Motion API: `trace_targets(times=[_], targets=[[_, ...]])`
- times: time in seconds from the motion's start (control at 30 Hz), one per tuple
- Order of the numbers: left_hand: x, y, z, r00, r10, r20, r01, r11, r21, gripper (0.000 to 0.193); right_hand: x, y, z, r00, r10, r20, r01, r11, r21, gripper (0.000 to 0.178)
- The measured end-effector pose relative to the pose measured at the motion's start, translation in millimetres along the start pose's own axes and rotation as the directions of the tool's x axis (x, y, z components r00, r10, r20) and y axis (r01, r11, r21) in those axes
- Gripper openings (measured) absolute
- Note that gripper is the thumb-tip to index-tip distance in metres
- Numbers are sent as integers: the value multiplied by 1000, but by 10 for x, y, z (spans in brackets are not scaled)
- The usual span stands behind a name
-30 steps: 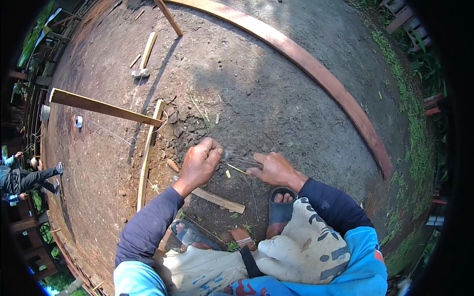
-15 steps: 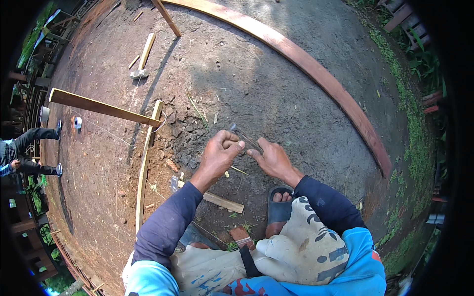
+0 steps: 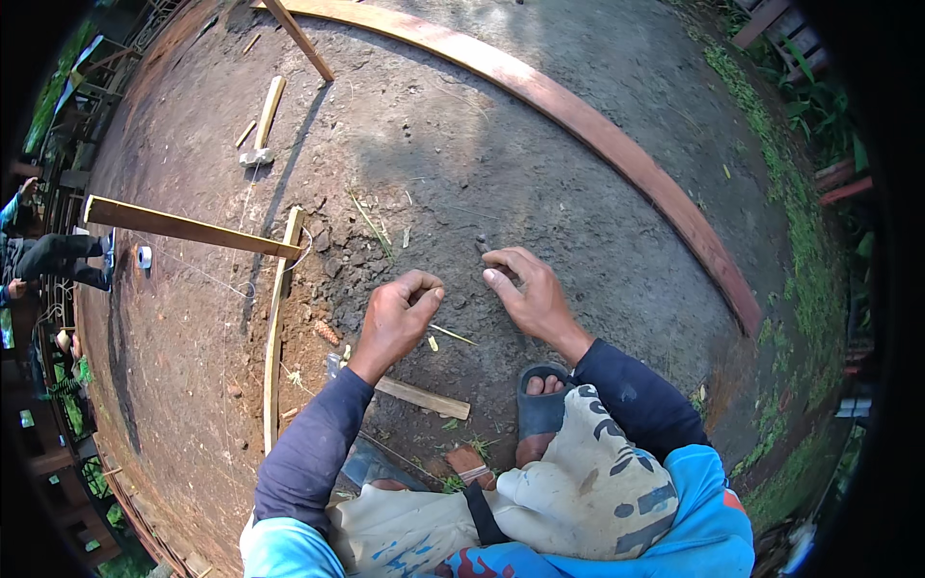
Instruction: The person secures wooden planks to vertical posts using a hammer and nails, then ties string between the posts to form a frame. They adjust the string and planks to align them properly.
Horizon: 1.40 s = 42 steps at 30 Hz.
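Observation:
My left hand (image 3: 395, 323) hovers over the soil, thumb and fingers pinched together; whatever is in the pinch is too small to make out. To its right, my right hand (image 3: 528, 297) has thumb and fingers closed around a small dark piece (image 3: 482, 245) whose tip pokes out past the fingers. The hands are apart. Below my left hand lies a short wooden piece (image 3: 422, 395). Left of it, a wooden batten (image 3: 278, 352) runs beside loose brown soil, and an upright board (image 3: 188, 227) meets its far end.
A long reddish plank (image 3: 578, 120) curves across the far right. A hammer-like tool with a grey head (image 3: 256, 157) lies far left, near another post (image 3: 301, 40). A white roll (image 3: 144, 257) and another person (image 3: 63, 260) are at the left. Thin string (image 3: 198, 265) crosses there.
My hands have moved apart, the left one left and down. The thin, shiny strip-like thing seen between them is no longer visible there. The person at the left has shifted.

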<state>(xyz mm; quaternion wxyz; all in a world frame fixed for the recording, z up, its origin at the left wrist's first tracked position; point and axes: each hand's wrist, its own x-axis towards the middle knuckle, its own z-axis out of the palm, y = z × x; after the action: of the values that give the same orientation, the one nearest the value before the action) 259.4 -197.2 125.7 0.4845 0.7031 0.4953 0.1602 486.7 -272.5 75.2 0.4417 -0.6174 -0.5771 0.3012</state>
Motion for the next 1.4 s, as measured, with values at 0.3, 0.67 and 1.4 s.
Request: trace_targets(times=[0.3, 0.67, 1.4], targets=[[-28, 278, 112, 1000, 28, -8, -28, 997, 75, 20, 256, -312, -23, 879, -463, 115, 472, 808, -351, 12], [-148, 261, 325, 999, 32, -38, -41, 964, -263, 16, 230, -440, 27, 997, 70, 40, -72, 995, 66, 11], [-249, 302, 263, 999, 25, 36, -11, 941, -339, 14, 229, -345, -5, 941, 154, 302, -309, 759, 573, 24]])
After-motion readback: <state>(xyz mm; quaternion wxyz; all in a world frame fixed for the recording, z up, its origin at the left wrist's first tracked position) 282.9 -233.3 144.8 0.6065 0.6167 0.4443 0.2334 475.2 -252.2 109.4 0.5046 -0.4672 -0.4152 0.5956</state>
